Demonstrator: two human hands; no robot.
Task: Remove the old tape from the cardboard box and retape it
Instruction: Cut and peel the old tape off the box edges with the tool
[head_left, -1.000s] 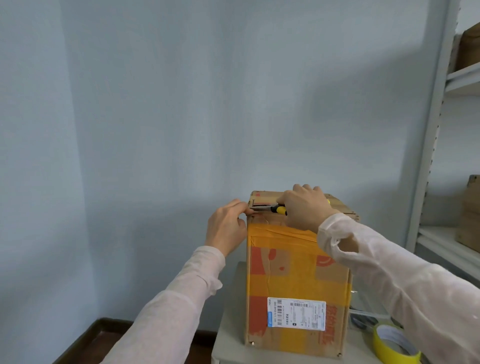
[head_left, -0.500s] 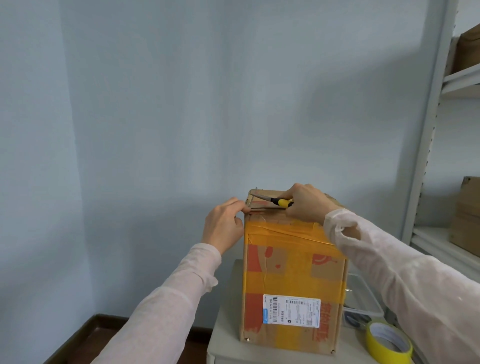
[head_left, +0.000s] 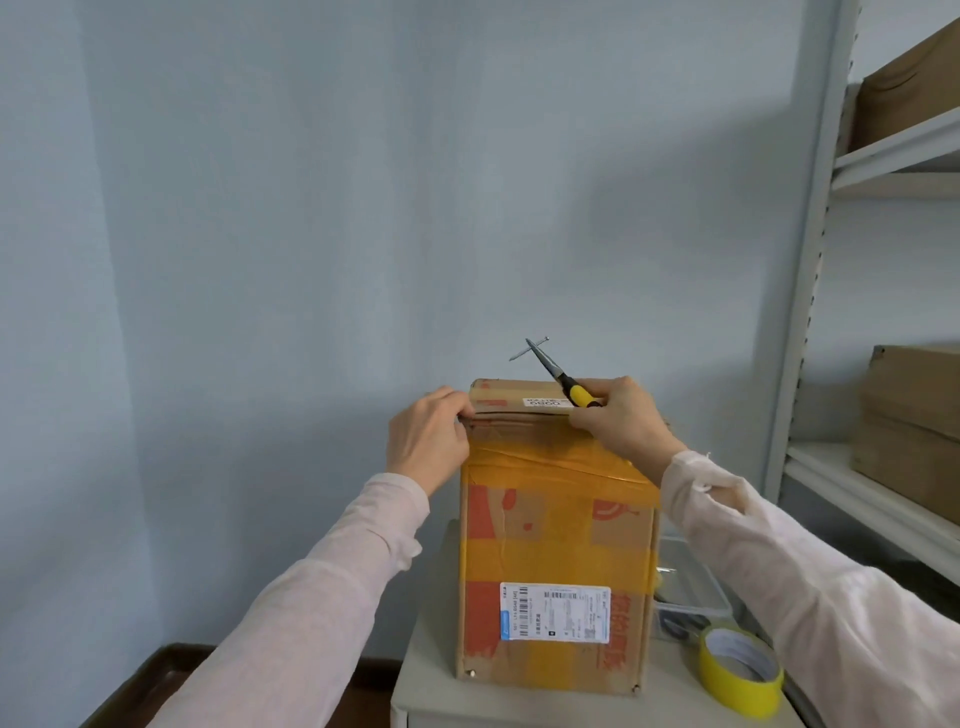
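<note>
A tall cardboard box (head_left: 556, 545) wrapped in old yellow-orange tape (head_left: 550, 462) stands on a small grey table (head_left: 431, 696), a white shipping label on its front. My left hand (head_left: 428, 441) pinches the box's top left corner edge. My right hand (head_left: 623, 421) rests on the top right and grips scissors (head_left: 558, 376) with a yellow-black handle; their blades are parted and point up and left above the box. A roll of yellow tape (head_left: 740, 670) lies on the table at the right.
A clear plastic tray (head_left: 691, 592) holding dark items sits behind the tape roll. A metal shelf rack (head_left: 810, 312) with cardboard boxes (head_left: 914, 415) stands at the right. A plain wall is behind, dark floor at the lower left.
The scissors have lifted off the box top and now tilt upward with blades parted. The top flap's white sticker has come into view. My left hand stays at the corner.
</note>
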